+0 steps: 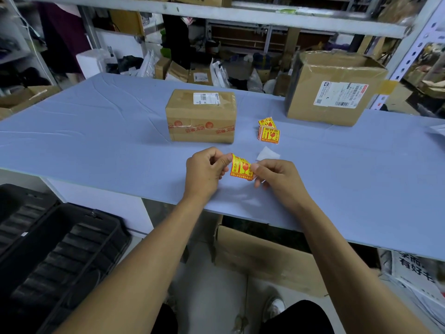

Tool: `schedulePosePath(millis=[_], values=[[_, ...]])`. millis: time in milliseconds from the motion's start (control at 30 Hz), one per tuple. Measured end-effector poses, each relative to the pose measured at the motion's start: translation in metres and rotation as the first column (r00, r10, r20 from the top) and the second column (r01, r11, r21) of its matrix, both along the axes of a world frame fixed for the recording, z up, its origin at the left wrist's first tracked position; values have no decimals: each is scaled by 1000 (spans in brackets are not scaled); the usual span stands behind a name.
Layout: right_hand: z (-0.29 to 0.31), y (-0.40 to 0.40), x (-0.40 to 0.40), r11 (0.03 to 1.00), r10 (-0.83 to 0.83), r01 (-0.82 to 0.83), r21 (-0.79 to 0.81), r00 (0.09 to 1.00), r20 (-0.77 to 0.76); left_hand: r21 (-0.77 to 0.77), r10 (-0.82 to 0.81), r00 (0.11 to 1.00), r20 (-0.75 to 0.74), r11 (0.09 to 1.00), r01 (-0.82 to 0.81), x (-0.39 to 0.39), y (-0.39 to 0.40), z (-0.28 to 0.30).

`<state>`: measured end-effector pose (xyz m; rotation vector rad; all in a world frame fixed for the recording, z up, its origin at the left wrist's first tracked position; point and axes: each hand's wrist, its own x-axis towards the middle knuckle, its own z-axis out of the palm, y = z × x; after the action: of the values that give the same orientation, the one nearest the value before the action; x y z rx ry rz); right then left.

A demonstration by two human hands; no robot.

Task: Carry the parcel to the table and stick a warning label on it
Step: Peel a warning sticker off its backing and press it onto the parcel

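Writing: the parcel (201, 116) carries a white shipping label (206, 98) with a barcode on its top face; the print is too small to read. Red printed tape (199, 128) runs across its front face, with round red marks and red characters that appear upside down from here; I cannot read them. The larger box (334, 89) at the back right has a white address label with a barcode and a small QR square, text illegible.

Hands: the left hand (206, 173) is closed, thumb and fingertips pinching the left edge of the warning label (241, 168). The right hand (277, 179) is closed likewise, pinching the label's right edge. The label is held between them just above the table (96, 131), curled.

Label: yellow with red print, a red wine-glass symbol and red arrows, a red strip of characters along the lower edge.

Parcel: brown cardboard, taped shut, standing on the blue table top beyond the hands, apart from them. Just right of it lies a small stack of labels (268, 130), same yellow and red. A white scrap of paper (266, 153) lies near the right hand.
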<state>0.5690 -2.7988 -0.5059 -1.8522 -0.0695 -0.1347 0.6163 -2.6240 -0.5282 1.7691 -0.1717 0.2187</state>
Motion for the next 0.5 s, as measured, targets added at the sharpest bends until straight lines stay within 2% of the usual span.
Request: schedulePosePath(millis=[200,300,500], values=[[-9,-4,4,994,-106,106,11,993,59,36,-10,1000,-19,999,10,-2,1,1],[-11,-5,5,989,-148,147,22,987,67,-19,17,999,-48,1000,-18,-2,5,2],[-12,-2,6,988,-141,146,-50,987,83,28,-63,997,-36,998,64,-4,6,6]])
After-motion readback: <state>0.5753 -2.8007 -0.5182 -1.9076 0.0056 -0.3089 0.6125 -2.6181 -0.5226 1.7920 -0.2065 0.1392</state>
